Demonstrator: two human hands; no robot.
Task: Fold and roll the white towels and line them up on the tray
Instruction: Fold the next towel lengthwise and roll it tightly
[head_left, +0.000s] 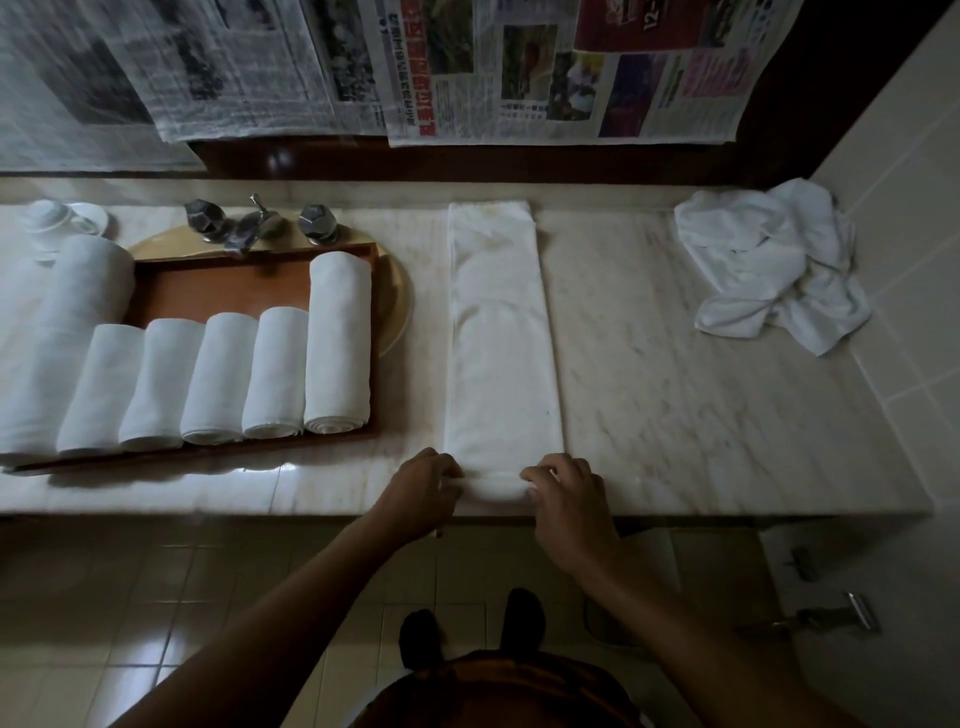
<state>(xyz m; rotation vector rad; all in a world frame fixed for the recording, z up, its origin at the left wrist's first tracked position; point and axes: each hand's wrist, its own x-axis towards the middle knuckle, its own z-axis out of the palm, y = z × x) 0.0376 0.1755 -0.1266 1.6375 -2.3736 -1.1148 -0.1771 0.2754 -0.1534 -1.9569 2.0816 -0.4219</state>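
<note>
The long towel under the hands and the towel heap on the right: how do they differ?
The long towel lies flat, folded into a narrow strip; the heap is crumpled. The left hand and right hand grip the long towel's near end, where a roll begins; nothing touches the heap. Both are white and lie on the counter.

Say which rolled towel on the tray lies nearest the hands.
The long roll at the tray's right end, beside the flat towel; the short rolls lie further left.

This is a bathroom. A round sink (397, 304) with shiny metal taps (311, 222) sits at the back left of the marble bench (675, 389). Tiles cover the floor (208, 597) and the wall (909, 234).
</note>
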